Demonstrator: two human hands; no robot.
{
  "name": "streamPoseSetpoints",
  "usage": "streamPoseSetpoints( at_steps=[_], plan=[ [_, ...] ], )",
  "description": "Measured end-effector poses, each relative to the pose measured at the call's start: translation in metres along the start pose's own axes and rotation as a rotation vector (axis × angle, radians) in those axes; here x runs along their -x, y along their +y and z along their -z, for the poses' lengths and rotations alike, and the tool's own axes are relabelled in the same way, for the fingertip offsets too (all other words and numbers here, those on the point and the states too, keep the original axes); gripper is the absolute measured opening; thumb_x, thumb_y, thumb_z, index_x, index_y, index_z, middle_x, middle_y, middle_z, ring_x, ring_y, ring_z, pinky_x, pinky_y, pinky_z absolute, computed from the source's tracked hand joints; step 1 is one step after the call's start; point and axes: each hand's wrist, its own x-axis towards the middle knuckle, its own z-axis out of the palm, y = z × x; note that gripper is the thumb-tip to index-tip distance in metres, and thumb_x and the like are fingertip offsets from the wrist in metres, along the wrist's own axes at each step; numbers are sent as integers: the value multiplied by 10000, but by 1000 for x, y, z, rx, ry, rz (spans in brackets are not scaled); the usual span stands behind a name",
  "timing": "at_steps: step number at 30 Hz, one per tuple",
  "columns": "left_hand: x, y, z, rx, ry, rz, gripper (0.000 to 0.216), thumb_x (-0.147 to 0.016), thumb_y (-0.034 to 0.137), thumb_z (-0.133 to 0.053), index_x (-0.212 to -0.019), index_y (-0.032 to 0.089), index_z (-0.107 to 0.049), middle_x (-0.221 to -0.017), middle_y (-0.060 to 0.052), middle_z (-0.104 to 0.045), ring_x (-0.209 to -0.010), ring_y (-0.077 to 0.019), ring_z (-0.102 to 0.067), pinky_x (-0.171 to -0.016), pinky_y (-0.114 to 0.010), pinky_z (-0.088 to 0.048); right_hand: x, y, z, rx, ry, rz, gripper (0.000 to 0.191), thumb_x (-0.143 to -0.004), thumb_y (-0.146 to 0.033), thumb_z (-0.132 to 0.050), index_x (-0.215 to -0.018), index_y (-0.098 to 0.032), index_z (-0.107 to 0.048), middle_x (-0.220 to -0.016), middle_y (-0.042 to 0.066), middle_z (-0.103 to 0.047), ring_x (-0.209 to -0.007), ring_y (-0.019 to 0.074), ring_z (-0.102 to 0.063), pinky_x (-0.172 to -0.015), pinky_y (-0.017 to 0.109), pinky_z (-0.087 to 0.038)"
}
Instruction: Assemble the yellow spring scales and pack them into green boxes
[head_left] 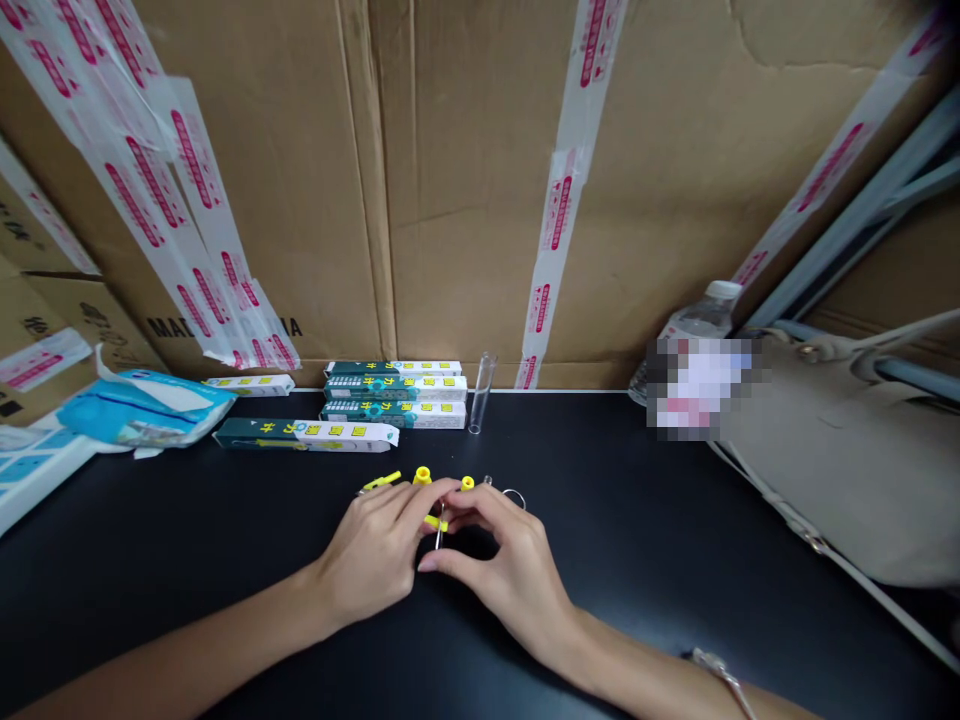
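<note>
My left hand [379,545] and my right hand [517,575] meet over the black table. Between the fingertips is a small yellow plastic piece [435,522], closed in by my left fingers. A thin shiny metal ring [439,538], seen nearly edge-on, sits between the thumb and fingers of my right hand. How the two pieces join is hidden by the fingers. Just beyond the hands stand a yellow cap-like part [422,475] and a smaller yellow one [468,483]. A yellow stick-like piece [384,480] lies past my left knuckles, and another metal ring [515,497] past my right.
Stacked slim boxes [394,410] and one more box [307,435] lie toward the back, beside an upright clear tube [482,395]. A blue tissue pack [146,405] is at left. A water bottle [705,315] and beige bag [847,460] occupy the right. Cardboard [465,200] rises behind.
</note>
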Motion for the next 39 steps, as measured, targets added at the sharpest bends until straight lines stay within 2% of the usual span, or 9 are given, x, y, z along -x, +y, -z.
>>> streamPoseSetpoints(
  at_steps=[2,7,14,19,24,28,33,36,39],
  plan=[
    [0,2,-2,5,-1,29,588,-808,39,-459,-1363,226,-409,-1133,-88,-722,-960,-249,-714,-801,-395,-570,0,-1,-2,-17,6,-12,355,-754,-399,-812,-978,-179,-647,-866,40,-694,-764,182,-700,-740,308,-596],
    [1,5,-4,69,-59,100,737,-748,3,-454,-1436,235,-325,-1063,-48,-738,-864,-181,-730,-770,-310,-569,0,-1,-4,-99,6,-79,343,-747,-371,-817,-971,-183,-638,-867,31,-691,-771,185,-711,-753,309,-596],
    [-2,5,-2,-6,-91,145,550,-709,7,-476,-1215,218,-521,-854,-38,-718,-745,-236,-696,-654,-340,-518,0,-1,-11,-239,-10,-236,374,-679,-346,-864,-908,-177,-620,-845,25,-688,-777,206,-712,-769,336,-595],
    [-2,4,-4,-40,-63,154,536,-651,-7,-483,-1139,199,-569,-812,-39,-705,-711,-237,-680,-645,-336,-492,0,-1,-17,-409,26,-342,417,-625,-316,-898,-883,-190,-594,-861,8,-674,-783,191,-695,-774,329,-596],
    [-3,2,-4,-44,-40,168,393,-703,18,-508,-1033,205,-610,-745,-12,-689,-653,-213,-666,-598,-306,-482,-1,-4,-20,-520,27,-397,404,-600,-286,-912,-822,-198,-586,-862,-5,-677,-850,200,-710,-832,330,-601],
    [-2,2,-4,-25,-43,170,400,-702,13,-513,-1046,202,-590,-785,-9,-705,-682,-193,-684,-605,-278,-511,-1,-7,-19,-506,28,-394,400,-598,-311,-912,-844,-190,-620,-857,8,-703,-848,211,-724,-834,347,-616],
    [1,3,-5,-24,-33,175,488,-742,5,-464,-1185,201,-523,-835,-20,-718,-734,-180,-705,-639,-269,-544,-1,-1,-14,-399,10,-278,402,-657,-324,-879,-978,-193,-676,-931,31,-700,-857,210,-726,-847,360,-621],
    [2,4,-5,-29,-8,177,470,-819,37,-421,-1253,209,-476,-889,-32,-737,-748,-170,-717,-667,-268,-555,-1,4,-9,-335,-23,-231,443,-688,-300,-860,-1086,-208,-690,-1007,45,-699,-887,206,-716,-876,369,-607],
    [0,5,-3,-33,11,191,401,-919,86,-356,-1290,209,-443,-924,-40,-752,-754,-167,-729,-664,-264,-557,-1,5,-4,-341,-70,-230,494,-730,-233,-824,-1198,-234,-665,-983,28,-713,-876,185,-702,-882,353,-596]
  ],
)
